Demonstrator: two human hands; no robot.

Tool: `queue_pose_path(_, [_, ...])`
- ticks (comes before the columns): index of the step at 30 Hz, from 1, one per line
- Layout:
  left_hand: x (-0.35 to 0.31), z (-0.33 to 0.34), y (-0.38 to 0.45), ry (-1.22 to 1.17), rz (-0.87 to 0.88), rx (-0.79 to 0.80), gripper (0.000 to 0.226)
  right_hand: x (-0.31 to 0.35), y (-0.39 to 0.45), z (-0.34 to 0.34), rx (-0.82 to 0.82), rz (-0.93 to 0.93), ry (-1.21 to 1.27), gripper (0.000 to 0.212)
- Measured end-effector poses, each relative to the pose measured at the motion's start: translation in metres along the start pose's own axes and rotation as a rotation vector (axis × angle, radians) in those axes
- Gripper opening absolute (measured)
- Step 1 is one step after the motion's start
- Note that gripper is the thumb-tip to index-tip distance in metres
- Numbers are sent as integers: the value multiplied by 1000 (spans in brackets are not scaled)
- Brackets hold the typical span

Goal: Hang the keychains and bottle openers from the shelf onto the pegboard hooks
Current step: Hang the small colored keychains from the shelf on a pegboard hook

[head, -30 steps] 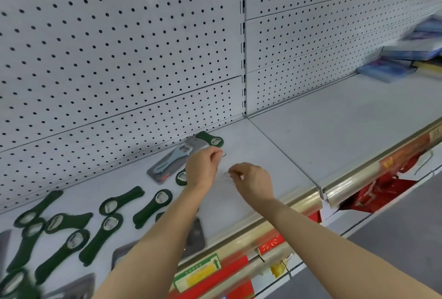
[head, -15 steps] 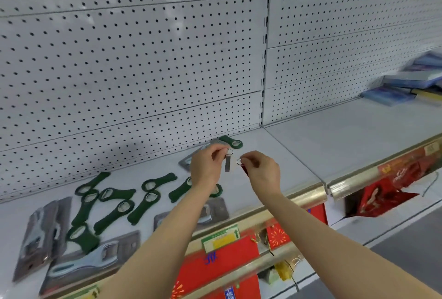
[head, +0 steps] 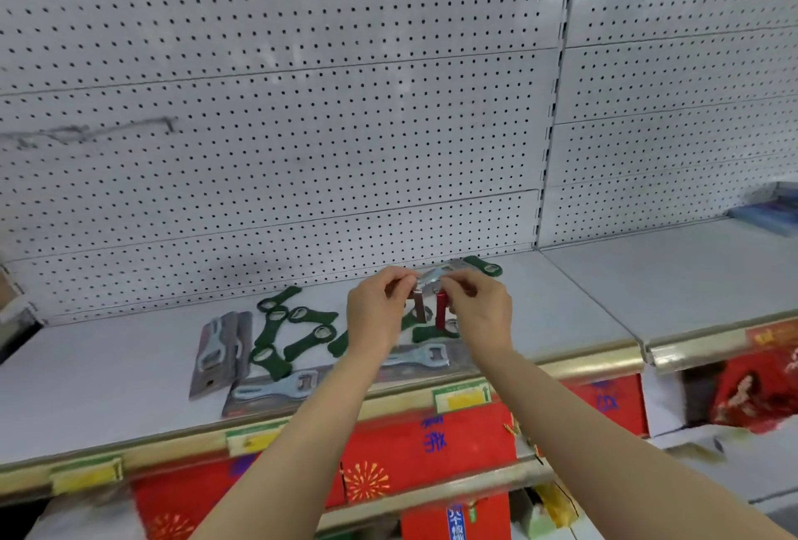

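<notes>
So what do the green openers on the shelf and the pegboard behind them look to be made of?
The green openers look rubber- or plastic-coated: matt dark green bodies, each with a paler metal-looking ring at its head. The pegboard looks like painted sheet metal: a flat, pale grey face with even rows of punched holes and folded panel seams. The blur leaves both uncertain.

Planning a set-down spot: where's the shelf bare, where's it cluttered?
Bare: shelf left of the carded openers, and the right bay up to the blue packs. Crowded: green openers and cards under both hands, left hand and right hand.
</notes>
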State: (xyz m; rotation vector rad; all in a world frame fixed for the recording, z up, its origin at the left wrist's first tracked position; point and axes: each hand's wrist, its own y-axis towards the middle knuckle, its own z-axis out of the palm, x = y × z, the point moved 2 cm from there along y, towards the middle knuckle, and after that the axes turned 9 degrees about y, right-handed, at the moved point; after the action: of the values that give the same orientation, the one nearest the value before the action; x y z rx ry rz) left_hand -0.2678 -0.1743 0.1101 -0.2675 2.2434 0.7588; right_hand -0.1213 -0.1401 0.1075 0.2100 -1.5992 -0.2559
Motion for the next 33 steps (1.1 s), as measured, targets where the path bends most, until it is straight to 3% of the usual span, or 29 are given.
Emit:
queue_pose_path(20, [113, -259, 36, -21, -22, -115, 11, 112, -89, 249, 78, -37, 187, 10])
queue_pose_path(33, [154, -392, 24, 16, -88, -372, 14, 180, -140, 367, 328, -145, 301, 11])
